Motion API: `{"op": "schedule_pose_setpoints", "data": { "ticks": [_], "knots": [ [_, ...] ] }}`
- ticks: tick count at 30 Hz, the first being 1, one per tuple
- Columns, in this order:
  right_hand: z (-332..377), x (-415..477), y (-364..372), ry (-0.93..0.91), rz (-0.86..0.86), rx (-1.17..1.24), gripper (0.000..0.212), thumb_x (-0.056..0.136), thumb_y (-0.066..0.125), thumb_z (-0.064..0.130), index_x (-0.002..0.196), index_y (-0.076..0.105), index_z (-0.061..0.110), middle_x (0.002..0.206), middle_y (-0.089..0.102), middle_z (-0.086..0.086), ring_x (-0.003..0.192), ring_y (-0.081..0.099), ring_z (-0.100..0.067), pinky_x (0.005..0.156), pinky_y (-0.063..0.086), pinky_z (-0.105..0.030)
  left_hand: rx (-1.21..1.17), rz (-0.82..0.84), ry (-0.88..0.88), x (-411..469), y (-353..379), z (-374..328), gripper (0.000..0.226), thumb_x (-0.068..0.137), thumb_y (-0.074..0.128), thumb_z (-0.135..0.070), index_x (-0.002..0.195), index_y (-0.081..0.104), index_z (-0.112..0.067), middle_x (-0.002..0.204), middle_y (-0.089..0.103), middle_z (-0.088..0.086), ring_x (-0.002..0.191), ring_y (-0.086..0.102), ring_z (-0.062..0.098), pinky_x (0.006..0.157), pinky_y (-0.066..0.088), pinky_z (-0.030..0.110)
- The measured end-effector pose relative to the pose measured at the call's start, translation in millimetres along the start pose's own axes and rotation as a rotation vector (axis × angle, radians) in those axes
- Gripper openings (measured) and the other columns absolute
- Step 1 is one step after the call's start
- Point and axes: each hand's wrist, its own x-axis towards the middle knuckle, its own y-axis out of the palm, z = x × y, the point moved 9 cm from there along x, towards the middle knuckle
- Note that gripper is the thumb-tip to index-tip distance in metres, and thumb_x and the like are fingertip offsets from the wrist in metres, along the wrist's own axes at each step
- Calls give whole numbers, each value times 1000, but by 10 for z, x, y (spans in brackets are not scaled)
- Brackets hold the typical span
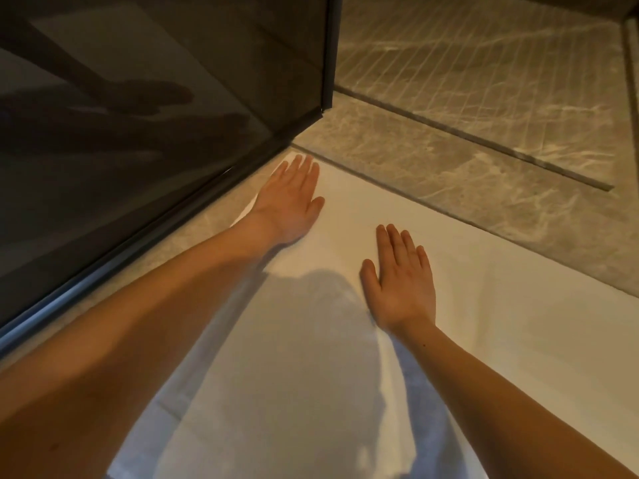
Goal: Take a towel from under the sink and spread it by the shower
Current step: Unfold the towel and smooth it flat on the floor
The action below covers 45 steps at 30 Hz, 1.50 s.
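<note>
Marble floor (pixel 449 174); towel (pixel 518 323) flat; both hands' fingers (pixel 301 171) extended, pressing towel.

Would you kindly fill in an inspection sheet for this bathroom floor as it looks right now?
Surface: marbled stone floor, with a dark groove running across it.
Job's things: white towel laid flat on the floor along the shower threshold; a crease lies near the right wrist.
Clutter: nothing seen.
Grippers: left hand and right hand both flat, palms down on the towel, fingers extended.
Cables: nothing seen.
Surroundings: dark glass panel at left; shower floor beyond.
</note>
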Motion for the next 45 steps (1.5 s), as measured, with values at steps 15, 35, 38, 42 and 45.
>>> {"op": "schedule_pose_setpoints", "data": {
  "ticks": [15,35,38,42,45],
  "knots": [
    [7,-5,-27,8,-3,-46,64,100,18,46,157,5,19,164,4,-1,150,-2,-18,122,2,-39,-241,-82,79,-1298,122,28,59,104,22,-35,154,4,-12,163,0,5,148,-6,12,120,-5,28],
    [893,-569,-37,23,-57,56,60,102,18,40,156,11,13,163,9,-7,150,5,-24,122,4,-42,-186,-124,116,-2156,356,443,60,102,19,-39,154,15,-9,161,13,6,149,6,15,121,5,30],
    [1305,-982,226,-73,27,48,62,101,14,42,156,7,15,164,4,-5,151,0,-22,122,-1,-40,-196,-123,121,-2143,352,473,60,102,20,-40,154,14,-10,162,12,6,149,5,14,121,7,32],
    [671,-1318,228,16,27,-17,65,99,10,47,156,1,19,164,-2,1,150,-6,-17,122,-3,-37,-190,-117,132,-2147,367,455,60,102,20,-40,154,14,-10,162,12,6,149,6,15,121,8,33],
    [317,-1485,147,97,9,-35,68,96,7,49,156,1,17,164,0,0,150,-4,-16,122,0,-37,-181,-110,122,-2153,342,444,59,103,24,-36,154,14,-8,162,12,8,149,6,17,121,7,34]
  ]
}}
